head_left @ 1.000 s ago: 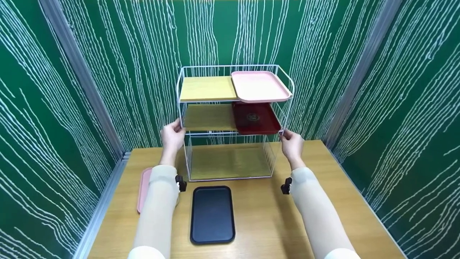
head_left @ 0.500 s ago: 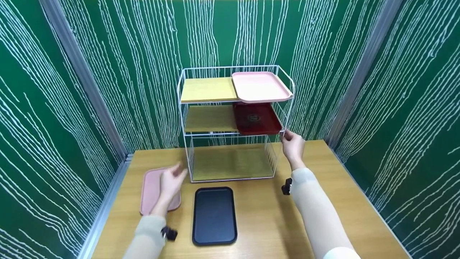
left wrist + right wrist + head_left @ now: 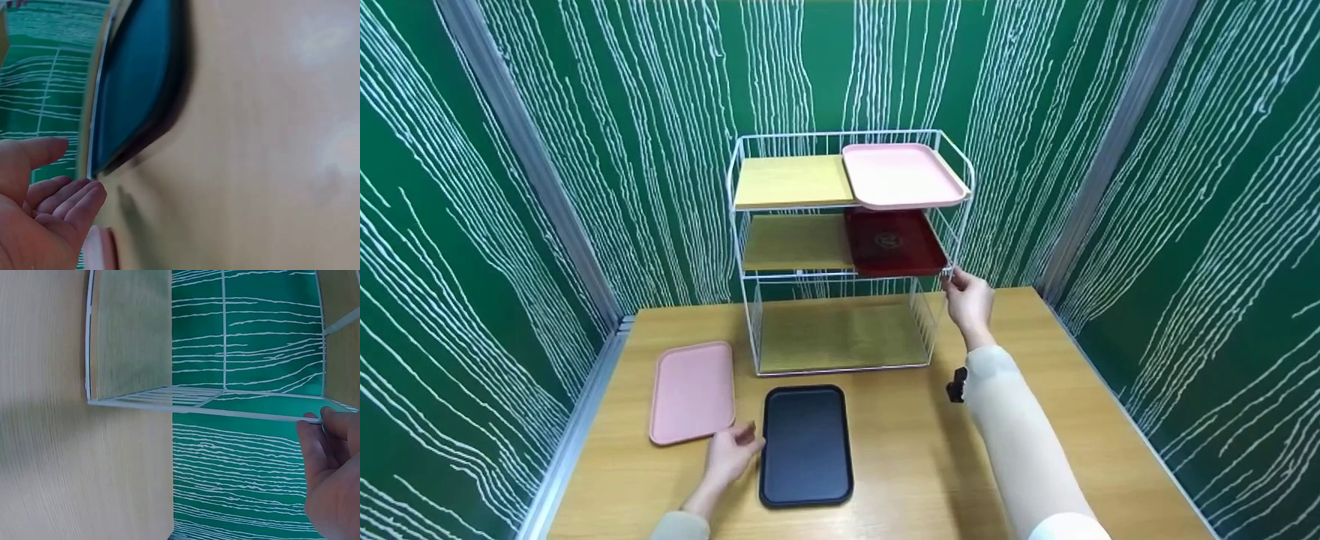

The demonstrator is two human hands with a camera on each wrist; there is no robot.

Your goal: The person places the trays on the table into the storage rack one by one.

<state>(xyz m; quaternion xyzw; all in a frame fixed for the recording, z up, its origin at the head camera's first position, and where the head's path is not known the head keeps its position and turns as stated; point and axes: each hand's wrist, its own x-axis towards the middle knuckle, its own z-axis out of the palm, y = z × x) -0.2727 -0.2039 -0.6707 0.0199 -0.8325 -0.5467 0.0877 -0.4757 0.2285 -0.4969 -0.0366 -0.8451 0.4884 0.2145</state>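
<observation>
Pinches a side post [image 3: 225, 413] of the white wire rack [image 3: 799, 244] with the right hand [image 3: 970, 304]. Holds the left hand [image 3: 731, 455], loosely spread, just beside the round-cornered black tray [image 3: 806, 446] on the wood-grained tabletop [image 3: 900, 450]. Has white-streaked green walls [image 3: 825, 67] around.

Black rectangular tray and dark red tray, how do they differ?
The black rectangular tray looks plain; the dark red tray bears a round emblem. The black tray lies on the wooden table; the red tray sits on the middle shelf of the white wire rack. Both face up.
</observation>
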